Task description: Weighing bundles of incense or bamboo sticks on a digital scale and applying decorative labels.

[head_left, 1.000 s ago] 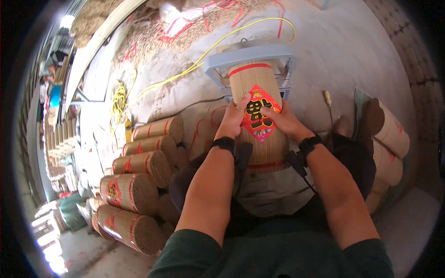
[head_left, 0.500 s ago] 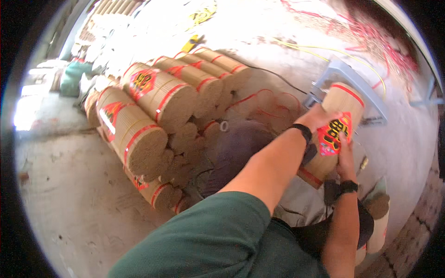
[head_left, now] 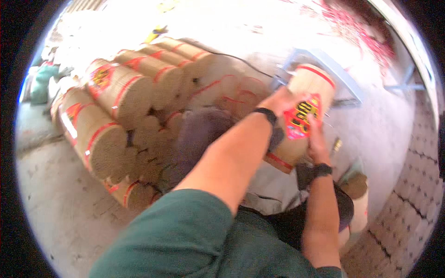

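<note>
A thick, tan cylindrical bundle of thin sticks (head_left: 309,82) is held tilted between my two hands, with a red band near each end. A red diamond label (head_left: 303,111) with yellow and black print lies on its side. My left hand (head_left: 282,101) closes round the bundle's left side, the wrist wearing a black band. Lower on the right side, my right hand (head_left: 317,142) grips it, thumb reaching onto the label. Right behind the upper end stands a light blue metal frame (head_left: 345,82); whether the bundle touches it I cannot tell.
Many similar stick bundles (head_left: 121,88) lie stacked at the left, ends toward me. Another bundle (head_left: 358,190) stands at the lower right. A black cable (head_left: 241,60) runs to the blue frame. Red strips (head_left: 357,30) litter the far right floor; patterned paving (head_left: 394,217) lies at right.
The whole scene has shifted left in the picture as the view turned right. Both hands keep their hold on the bundle, which sits much the same against the blue frame.
</note>
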A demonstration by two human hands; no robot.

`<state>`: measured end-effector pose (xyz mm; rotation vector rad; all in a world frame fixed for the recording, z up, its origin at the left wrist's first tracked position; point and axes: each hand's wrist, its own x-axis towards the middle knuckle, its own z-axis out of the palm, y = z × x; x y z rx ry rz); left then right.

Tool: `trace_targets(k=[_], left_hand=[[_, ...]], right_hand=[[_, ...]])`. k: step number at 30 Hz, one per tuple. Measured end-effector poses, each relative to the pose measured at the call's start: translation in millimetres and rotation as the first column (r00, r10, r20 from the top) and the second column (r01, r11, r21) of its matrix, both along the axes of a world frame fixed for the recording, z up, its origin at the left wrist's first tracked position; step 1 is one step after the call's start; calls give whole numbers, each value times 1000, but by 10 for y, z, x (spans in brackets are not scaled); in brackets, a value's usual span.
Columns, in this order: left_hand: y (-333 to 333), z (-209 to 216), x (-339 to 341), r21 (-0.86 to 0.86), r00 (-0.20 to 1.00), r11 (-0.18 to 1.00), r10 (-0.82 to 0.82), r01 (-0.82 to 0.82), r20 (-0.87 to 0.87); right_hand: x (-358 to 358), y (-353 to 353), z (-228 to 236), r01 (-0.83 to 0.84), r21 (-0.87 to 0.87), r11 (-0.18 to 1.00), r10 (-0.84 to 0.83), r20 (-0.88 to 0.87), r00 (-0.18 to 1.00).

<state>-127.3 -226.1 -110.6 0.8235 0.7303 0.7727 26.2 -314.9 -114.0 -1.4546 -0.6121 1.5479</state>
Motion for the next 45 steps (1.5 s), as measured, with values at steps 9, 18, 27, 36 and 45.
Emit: trace_targets(k=[9, 18, 27, 36, 45], left_hand=[[47, 62, 8, -124, 991, 991, -62, 47, -116], [91, -65, 24, -151, 978, 986, -93, 65, -185], [36, 131, -38, -127, 986, 979, -164, 160, -25], [-400, 625, -273, -96, 974, 974, -214, 206, -80], [-1003, 1403, -1020, -115, 946, 969, -182, 219, 267]], right_hand=[[-56, 1, 97, 115, 27, 993, -117, 89, 989], [-113, 12, 241, 161, 1, 987, -160, 112, 981], [-97, -35, 419, 181, 89, 979, -179, -36, 983], [-151, -495, 849, 101, 73, 992, -100, -14, 995], [-156, -1405, 2562, -241, 347, 907, 236, 56, 970]])
